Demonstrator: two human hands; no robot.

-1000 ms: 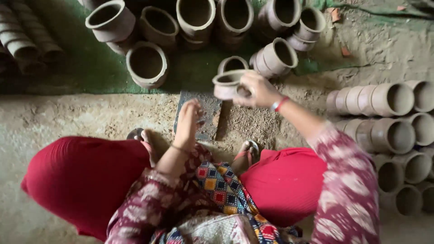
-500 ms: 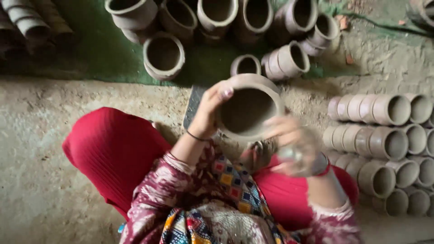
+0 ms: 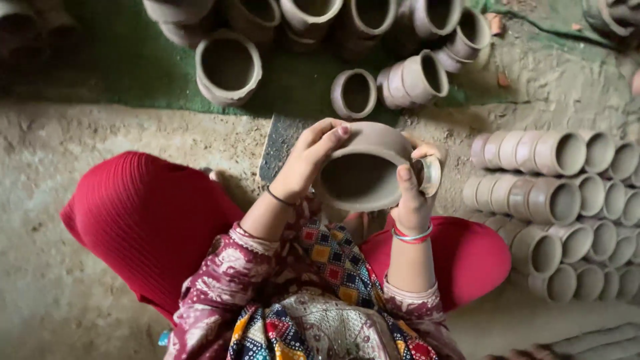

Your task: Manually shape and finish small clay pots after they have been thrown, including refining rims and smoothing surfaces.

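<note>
I hold a grey unfired clay pot in front of my chest, its mouth turned up toward me. My left hand grips the pot's left rim, fingers curled over the top edge. My right hand clasps the right side, thumb on the rim. A small round clay piece shows at the pot's right side by my right fingers. I sit cross-legged in red trousers on the ground.
Several larger clay pots stand on a green mat ahead. Rows of small clay cups lie stacked on their sides at the right. A flat grey slab lies on the sandy ground before my knees.
A second ago my right hand reached out to a small pot ahead and my left rested on the slab. Both hands now hold a larger pot close to me.
</note>
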